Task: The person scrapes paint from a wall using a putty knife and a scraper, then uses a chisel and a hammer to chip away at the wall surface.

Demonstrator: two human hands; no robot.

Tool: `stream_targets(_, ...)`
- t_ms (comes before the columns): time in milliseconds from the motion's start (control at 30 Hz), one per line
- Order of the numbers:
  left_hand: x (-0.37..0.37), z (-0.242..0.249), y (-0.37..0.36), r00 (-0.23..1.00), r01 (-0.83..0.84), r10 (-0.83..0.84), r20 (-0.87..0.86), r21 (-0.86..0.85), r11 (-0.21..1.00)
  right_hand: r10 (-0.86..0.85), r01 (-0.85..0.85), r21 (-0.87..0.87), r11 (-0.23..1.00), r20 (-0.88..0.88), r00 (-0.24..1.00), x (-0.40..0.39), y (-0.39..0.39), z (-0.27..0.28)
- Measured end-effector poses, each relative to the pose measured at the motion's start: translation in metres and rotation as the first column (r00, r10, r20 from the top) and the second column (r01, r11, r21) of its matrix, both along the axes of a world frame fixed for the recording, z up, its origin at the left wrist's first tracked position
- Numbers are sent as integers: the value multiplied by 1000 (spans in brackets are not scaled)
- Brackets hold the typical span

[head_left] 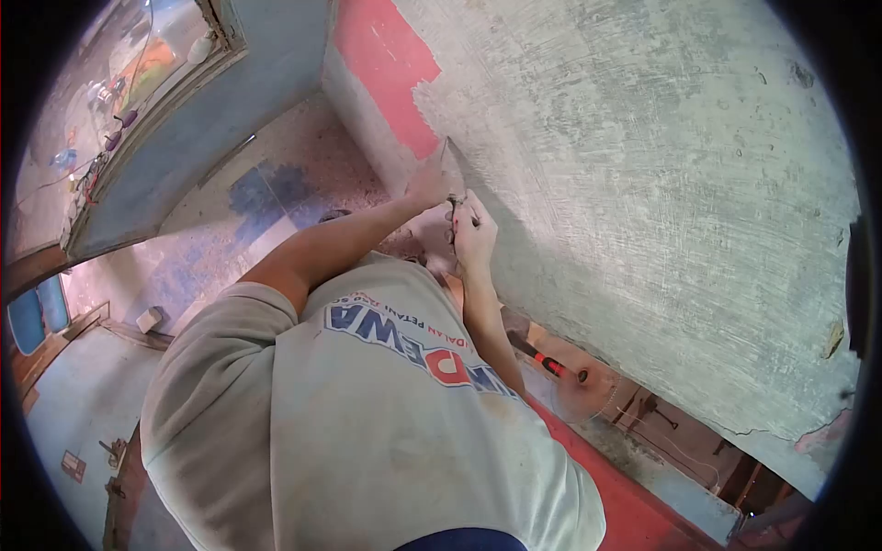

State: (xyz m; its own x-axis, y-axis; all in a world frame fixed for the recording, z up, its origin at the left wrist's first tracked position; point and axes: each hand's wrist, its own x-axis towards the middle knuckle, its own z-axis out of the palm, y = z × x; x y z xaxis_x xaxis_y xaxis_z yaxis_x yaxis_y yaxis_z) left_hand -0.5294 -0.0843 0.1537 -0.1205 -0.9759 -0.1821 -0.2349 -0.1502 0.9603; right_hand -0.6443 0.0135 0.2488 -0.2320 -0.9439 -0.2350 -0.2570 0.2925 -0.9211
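My right hand (474, 234) is wrapped round the handle of what looks like a scraper (452, 171), with a flat, pointed blade. My left hand (428, 185) lies close by at the blade, its fingers apparently pressed on it. The blade's tip rests at the wall (606, 184), at the lower edge of a patch of pink paint (390, 69). Around that patch the wall is pale grey-white and streaked with scrape marks. My fingers partly hide the tool, so its full shape cannot be made out.
A tool with a red and black handle (551, 365) lies low by the wall at right. Several dark metal pieces (657, 409) lie on a ledge beyond it. A red surface (634, 496) runs beside my body. A window opening (119, 101) with hanging objects is at upper left.
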Motion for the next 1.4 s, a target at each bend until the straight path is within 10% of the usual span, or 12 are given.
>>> stream_targets(167, -22, 30, 35, 999, 45, -43, 27, -65, 997, -111, 84, 161, 983, 164, 980, 4, 34, 72)
stream_targets(333, 2, -7, -2, 998, 25, -22, -63, 47, 999, 34, -35, -19, 999, -78, 996, 8, -7, 14)
stream_targets(500, -22, -3, 26, 997, 8, 7, 80, -189, 982, -11, 10, 31, 999, 31, 999, -13, 27, 26)
stream_targets(733, 4, -1, -2, 986, 49, -12, -163, 222, 974, 78, -79, -14, 997, -65, 995, -6, -3, -9)
stream_targets(900, -21, -25, 18, 997, 28, -20, 81, -99, 995, 33, -33, 11, 999, -35, 999, -13, 22, 19)
stream_targets(1167, 23, -7, -21, 984, 66, 11, -175, 428, 901, 19, -24, 195, 980, 27, 999, 37, -32, 31)
stream_targets(1267, -1, -20, 0, 949, 128, -119, 290, -12, 992, 55, -57, 103, 993, 28, 998, 9, -1, 19)
stream_targets(1400, -9, -33, -1, 981, 123, -136, 136, 95, 988, 99, -99, 12, 995, -134, 986, -1, -10, 5)
